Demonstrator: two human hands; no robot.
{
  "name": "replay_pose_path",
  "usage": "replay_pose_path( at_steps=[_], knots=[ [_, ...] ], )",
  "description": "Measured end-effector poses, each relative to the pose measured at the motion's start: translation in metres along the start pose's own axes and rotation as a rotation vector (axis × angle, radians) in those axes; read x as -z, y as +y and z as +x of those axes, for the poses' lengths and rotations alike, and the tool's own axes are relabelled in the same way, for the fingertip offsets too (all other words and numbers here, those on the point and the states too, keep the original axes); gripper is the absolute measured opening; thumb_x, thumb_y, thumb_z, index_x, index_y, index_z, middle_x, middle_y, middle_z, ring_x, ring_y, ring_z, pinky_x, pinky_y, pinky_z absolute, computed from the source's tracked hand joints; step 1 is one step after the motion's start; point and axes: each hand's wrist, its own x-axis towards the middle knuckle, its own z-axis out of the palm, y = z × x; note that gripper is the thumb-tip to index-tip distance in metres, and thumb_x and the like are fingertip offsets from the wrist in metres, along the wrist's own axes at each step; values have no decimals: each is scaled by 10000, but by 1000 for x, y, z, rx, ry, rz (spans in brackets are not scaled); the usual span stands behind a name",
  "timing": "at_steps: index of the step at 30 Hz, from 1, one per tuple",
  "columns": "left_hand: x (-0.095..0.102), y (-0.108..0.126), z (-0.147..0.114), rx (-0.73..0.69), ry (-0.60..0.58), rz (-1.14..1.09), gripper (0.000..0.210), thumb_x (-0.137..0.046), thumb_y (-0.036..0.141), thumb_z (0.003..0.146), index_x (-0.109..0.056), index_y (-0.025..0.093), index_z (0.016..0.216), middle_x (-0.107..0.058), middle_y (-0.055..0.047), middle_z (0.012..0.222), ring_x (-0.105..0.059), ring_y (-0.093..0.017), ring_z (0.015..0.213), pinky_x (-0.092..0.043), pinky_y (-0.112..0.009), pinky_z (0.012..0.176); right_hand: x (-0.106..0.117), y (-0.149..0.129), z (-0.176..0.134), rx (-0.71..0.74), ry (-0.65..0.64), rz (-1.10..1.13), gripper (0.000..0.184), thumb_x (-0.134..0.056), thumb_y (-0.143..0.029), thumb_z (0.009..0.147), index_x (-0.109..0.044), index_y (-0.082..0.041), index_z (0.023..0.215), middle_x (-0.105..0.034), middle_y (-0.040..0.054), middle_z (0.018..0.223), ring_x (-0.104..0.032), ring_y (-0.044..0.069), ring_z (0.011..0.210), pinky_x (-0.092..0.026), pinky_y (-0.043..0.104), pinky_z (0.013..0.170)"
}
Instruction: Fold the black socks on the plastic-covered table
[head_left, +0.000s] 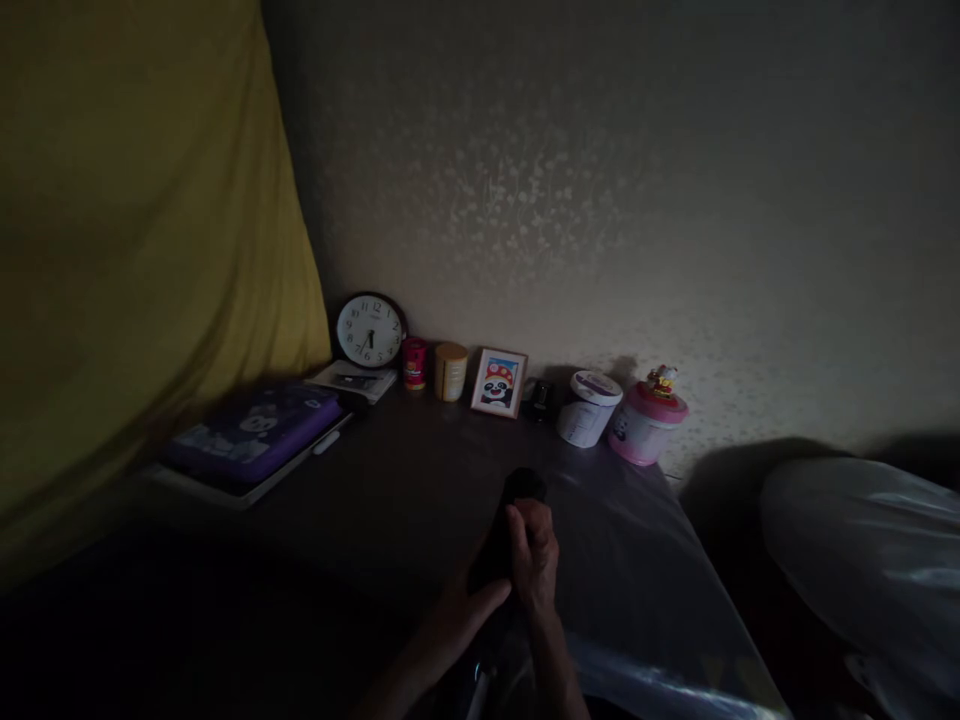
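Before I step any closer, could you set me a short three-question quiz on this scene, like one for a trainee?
1. Which thing stands between the red can and the framed panda picture?
2. True or false: both the left hand and the right hand are on the dark object.
3. What sits on the pink-lidded tub: (a) a clock, (b) a small figurine, (c) a purple case?

Key: 1. The yellow canister. 2. True. 3. b.
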Motion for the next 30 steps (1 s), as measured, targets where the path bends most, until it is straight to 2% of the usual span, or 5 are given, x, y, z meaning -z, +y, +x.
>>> replay_pose_path(
  at_steps=[5,14,22,27,30],
  knots=[
    [0,5,-3,-74,12,140,625,-572,217,771,-405,229,1374,-491,-29,1398,-397,-217,1324,-320,-346,1104,2,-1,-2,-140,-83,39,280,-497,-446,872,-615,-201,801,-607,15,788,-567,161,753,-458,281,705],
    [1,-27,1,-100,156,319,734,-585,189,717,-336,154,1406,-358,-116,1480,-304,-241,1373,-233,-379,1137,-3,1,8,101,-354,-210,99,-576,-299,825,-615,-219,780,-636,67,1003,-551,235,1017,-413,395,887],
    [-7,-29,3,6,149,207,682,-656,259,661,-482,186,1317,-528,-96,1354,-409,-289,1309,-319,-362,1082,-10,14,13,-39,-169,-196,312,-660,-401,716,-652,-208,962,-568,126,1250,-431,326,1239,-303,510,1028],
    [-2,-5,1,118,51,-57,511,-627,354,726,-568,190,1207,-714,-59,966,-680,-225,857,-524,-310,725,19,2,16,-361,37,77,511,-548,-546,795,-564,-211,1180,-520,97,1321,-420,272,1260,-322,422,1035],
    [-2,4,1,210,26,-144,531,-566,510,778,-570,135,1153,-670,-18,657,-593,-134,465,-419,-212,416,30,8,6,-604,13,189,601,-602,-638,698,-626,-188,1096,-636,95,1145,-511,305,1156,-396,420,960]
  ],
)
